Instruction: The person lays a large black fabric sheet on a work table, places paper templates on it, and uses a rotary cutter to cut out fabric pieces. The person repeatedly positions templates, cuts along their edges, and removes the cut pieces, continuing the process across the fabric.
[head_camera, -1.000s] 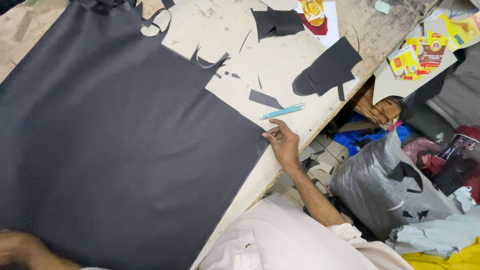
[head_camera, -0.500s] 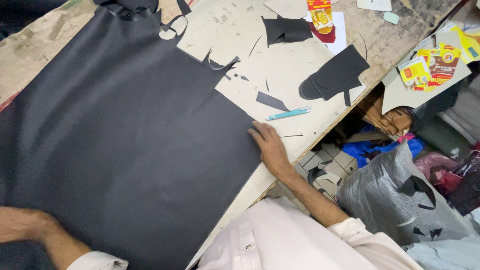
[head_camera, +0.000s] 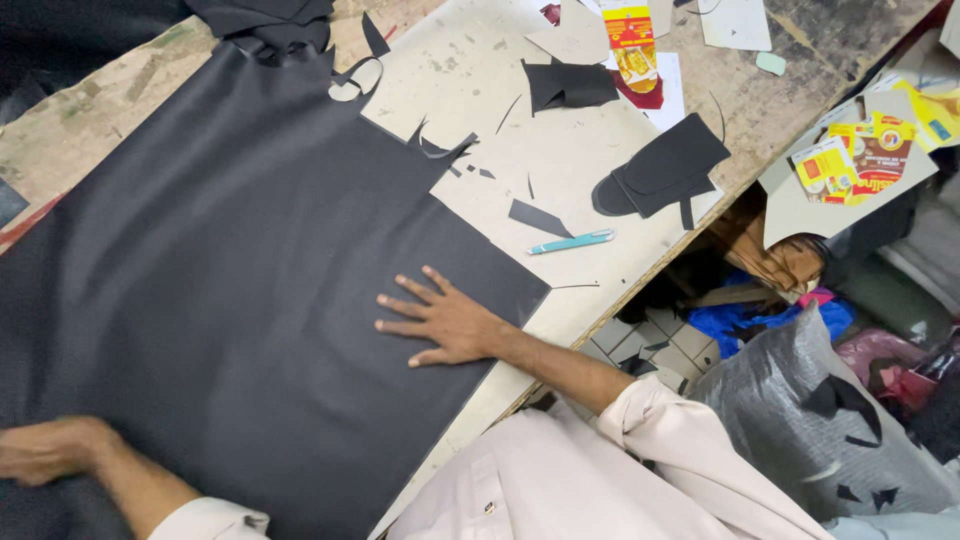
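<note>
Now right hand (head_camera: 447, 322) flat, black sheet (head_camera: 230, 270)

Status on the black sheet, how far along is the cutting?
Done: the black sheet's top right edge is notched, and cut pieces and scraps lie on the table. In hand: right hand lies flat on the sheet, left hand at its near edge. Left: most of the sheet is uncut; the teal knife lies untouched.

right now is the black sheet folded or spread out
Spread flat: the black sheet lies open on the table, right hand palm-down on it.
</note>
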